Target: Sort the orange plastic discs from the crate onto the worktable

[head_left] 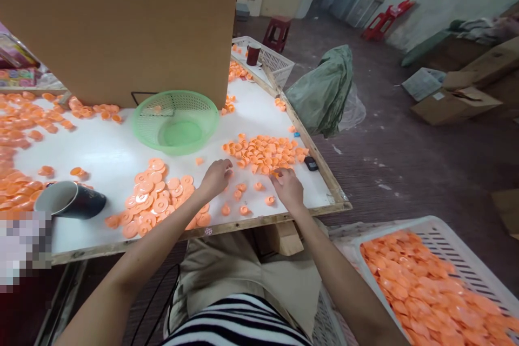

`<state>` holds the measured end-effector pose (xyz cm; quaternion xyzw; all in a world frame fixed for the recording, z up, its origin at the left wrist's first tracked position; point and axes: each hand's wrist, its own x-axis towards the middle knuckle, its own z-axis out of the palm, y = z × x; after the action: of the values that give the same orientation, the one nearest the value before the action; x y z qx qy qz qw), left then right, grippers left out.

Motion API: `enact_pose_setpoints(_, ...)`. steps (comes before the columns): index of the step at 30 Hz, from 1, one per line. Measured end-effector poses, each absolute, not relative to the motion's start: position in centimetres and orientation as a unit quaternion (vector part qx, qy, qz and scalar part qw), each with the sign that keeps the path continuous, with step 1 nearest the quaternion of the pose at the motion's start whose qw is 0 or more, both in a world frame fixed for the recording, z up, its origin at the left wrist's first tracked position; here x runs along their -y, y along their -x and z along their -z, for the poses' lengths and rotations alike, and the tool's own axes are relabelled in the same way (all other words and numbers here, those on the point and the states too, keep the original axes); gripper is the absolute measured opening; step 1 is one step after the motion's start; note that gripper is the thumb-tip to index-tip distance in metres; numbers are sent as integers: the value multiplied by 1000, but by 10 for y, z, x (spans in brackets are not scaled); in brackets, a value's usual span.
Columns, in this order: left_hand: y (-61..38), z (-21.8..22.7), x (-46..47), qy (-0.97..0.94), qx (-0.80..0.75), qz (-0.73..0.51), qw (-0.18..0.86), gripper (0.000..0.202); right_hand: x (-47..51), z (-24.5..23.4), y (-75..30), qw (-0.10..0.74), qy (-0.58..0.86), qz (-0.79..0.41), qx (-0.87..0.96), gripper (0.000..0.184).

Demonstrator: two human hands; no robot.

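Note:
My left hand (pixel 217 177) is over the white tabletop with its fingers curled together, and a small orange plastic piece shows partly at the fingertips. At the near edge of a pile of small orange plastic cups (pixel 265 152), my right hand (pixel 288 189) pinches one of them, mostly hidden by the fingers. Several loose small cups (pixel 244 210) lie on the table between the hands. Flat round orange discs (pixel 156 197) with a ring in the middle are heaped left of my left hand, partly behind the forearm.
A green plastic basket (pixel 176 140) stands before a tall cardboard sheet (pixel 121 27). A dark mug (pixel 77 200) lies tilted at left, near more orange pieces (pixel 16 186). A small black object (pixel 311 163) sits by the wooden rim (pixel 324 173). Below right, a white crate (pixel 433 227) holds orange discs.

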<state>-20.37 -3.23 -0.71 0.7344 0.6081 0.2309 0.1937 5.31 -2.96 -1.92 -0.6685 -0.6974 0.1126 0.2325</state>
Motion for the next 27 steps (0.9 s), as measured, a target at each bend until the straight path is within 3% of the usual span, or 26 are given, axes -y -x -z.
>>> enact_pose_setpoints(4, 189, 4, 22, -742, -613, -172, 212, 17, 27, 25, -52, 211, 668, -120, 704, 21)
enact_pose_setpoints(8, 195, 8, 22, -731, -618, -153, 244, 16, 28, 33, -62, 281, 639, -254, 669, 18)
enact_pose_setpoints(12, 196, 9, 25, -756, -603, -170, 190, 21, 25, 41, -78, 304, 612, -397, 612, 18)
enact_pose_setpoints(15, 180, 5, 18, -773, -590, -189, 136, 30, 19, 42, -84, 280, 629, -435, 580, 18)
enact_pose_setpoints(17, 167, 4, 9, -769, -604, -174, 119, 30, 17, 39, -84, 265, 659, -390, 586, 14)
enact_pose_setpoints(22, 155, 10, -6, -748, -624, -167, 152, 25, 23, 23, -71, 278, 688, -150, 654, 15)
enact_pose_setpoints(27, 163, 17, -2, -688, -625, -243, 276, 20, 21, 9, -29, 264, 608, -144, 735, 19)
